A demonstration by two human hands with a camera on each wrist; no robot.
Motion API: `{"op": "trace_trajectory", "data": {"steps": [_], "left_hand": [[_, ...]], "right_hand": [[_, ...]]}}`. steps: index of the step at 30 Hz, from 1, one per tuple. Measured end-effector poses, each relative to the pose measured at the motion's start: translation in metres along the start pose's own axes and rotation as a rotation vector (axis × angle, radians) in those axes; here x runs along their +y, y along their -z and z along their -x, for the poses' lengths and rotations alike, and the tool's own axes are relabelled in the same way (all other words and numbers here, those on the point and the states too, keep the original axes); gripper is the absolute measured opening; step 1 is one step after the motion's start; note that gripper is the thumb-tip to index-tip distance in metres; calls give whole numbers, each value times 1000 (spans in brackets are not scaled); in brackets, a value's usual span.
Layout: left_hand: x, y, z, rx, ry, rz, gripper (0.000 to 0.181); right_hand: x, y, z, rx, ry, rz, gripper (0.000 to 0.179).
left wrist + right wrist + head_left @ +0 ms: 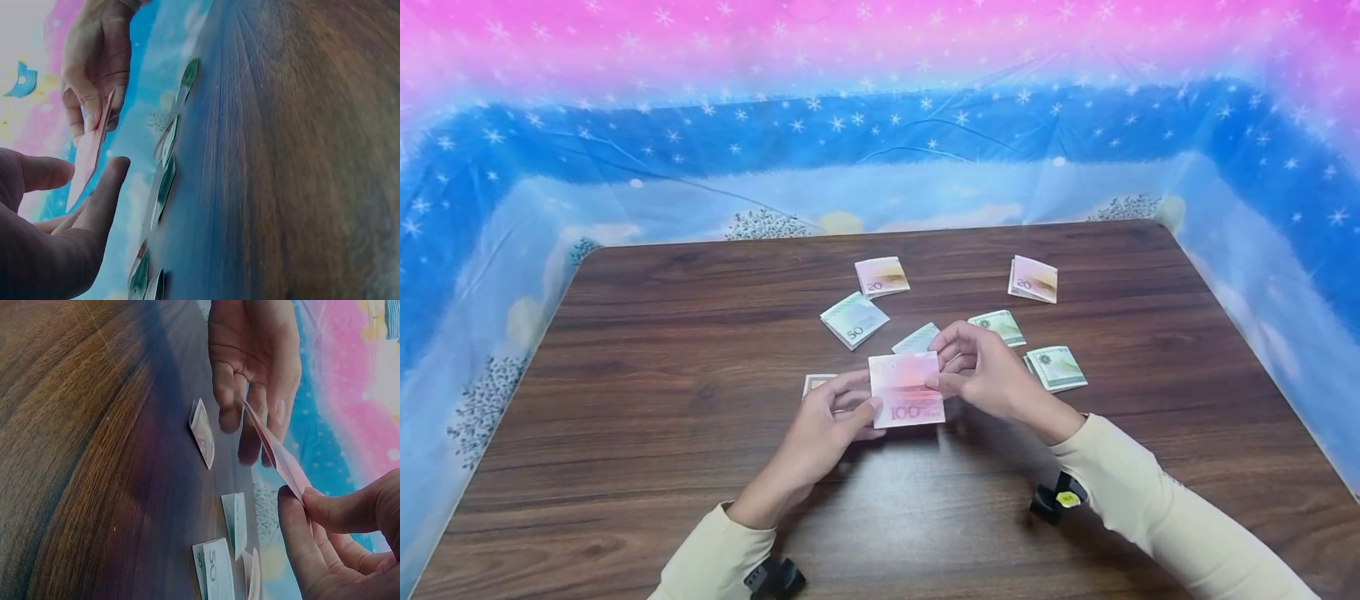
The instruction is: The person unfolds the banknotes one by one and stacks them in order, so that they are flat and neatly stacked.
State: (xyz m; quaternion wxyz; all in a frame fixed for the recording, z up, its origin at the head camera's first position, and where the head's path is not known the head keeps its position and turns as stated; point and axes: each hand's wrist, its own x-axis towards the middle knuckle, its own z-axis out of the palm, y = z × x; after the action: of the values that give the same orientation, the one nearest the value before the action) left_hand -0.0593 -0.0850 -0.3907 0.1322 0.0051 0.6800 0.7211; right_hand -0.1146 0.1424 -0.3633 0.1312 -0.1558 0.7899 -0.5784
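A folded pink banknote [907,390] marked 100 is held up over the table between both hands. My right hand [992,375] pinches its right side; in the right wrist view, thumb and index finger [294,515] meet on the note's edge. My left hand [827,425] is around the left side, its thumb at the front and its fingers spread. The left wrist view shows a gap between the left index finger [112,181] and the pink note [87,156]. Behind the hands, a pale green note [916,340] and an orange-toned note [815,383] are partly hidden.
Folded notes lie on the brown wooden table [625,400]: a 20 note [882,276], another 20 note [1034,279], a 50 note [854,320], a green note [1000,327] and a second green note [1057,367]. A snowflake-patterned cloth [880,125] surrounds the table's far and side edges.
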Motion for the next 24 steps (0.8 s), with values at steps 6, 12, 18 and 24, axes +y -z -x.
{"op": "trace_trajectory", "data": {"steps": [6, 12, 18, 24], "left_hand": [[1, -3, -1, 7, 42, 48, 36], [2, -4, 0, -13, 32, 69, 35], [3, -4, 0, -28, 20, 87, 35], [4, -4, 1, -56, 16, 108, 38]], "right_hand": [[0, -1, 0, 7, -1, -7, 31], [3, -2, 1, 27, -38, -23, 37], [8, -3, 0, 25, -49, -15, 29], [12, -5, 1, 17, -17, 59, 20]]}}
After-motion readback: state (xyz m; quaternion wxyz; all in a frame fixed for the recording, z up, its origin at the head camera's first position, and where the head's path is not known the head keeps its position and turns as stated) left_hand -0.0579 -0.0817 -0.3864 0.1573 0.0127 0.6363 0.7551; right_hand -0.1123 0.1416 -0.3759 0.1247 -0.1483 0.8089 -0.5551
